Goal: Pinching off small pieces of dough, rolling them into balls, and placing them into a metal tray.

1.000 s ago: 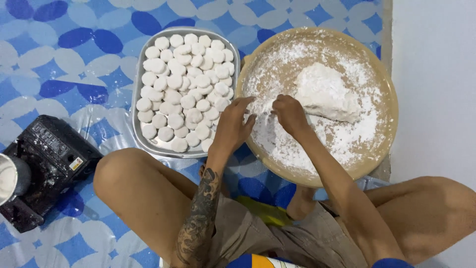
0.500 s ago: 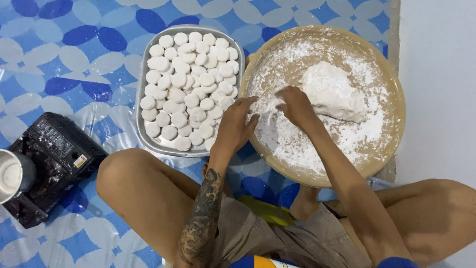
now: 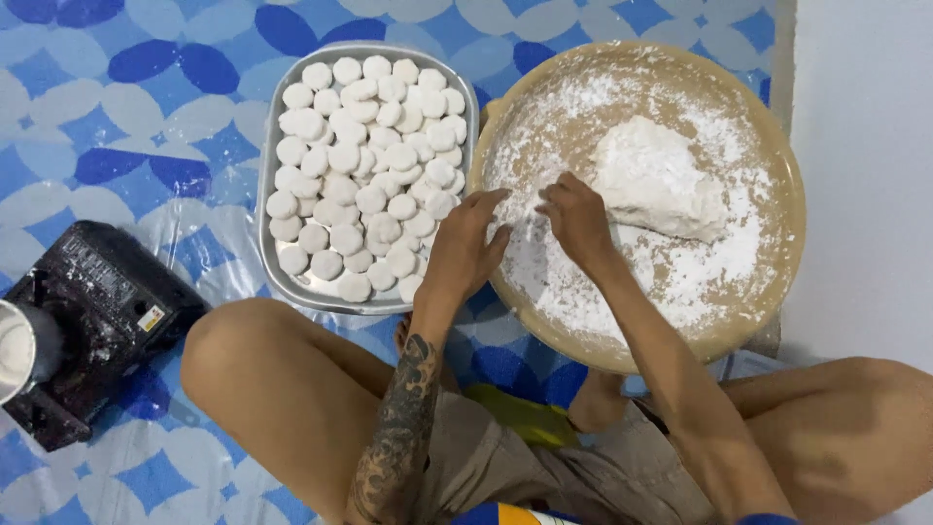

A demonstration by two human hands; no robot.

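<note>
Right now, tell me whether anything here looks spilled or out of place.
Nothing stands out. The flour stays inside the round tray with the dough lump, and the dough discs sit within the metal tray.

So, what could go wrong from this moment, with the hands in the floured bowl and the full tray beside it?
1. The metal tray is packed with dough discs, many touching or overlapping; they may stick together.
2. Both the left hand and the right hand work at the near edge of the round bowl, so flour could spill onto the patterned mat.
3. The black machine sits near the knee and might get bumped.
</note>
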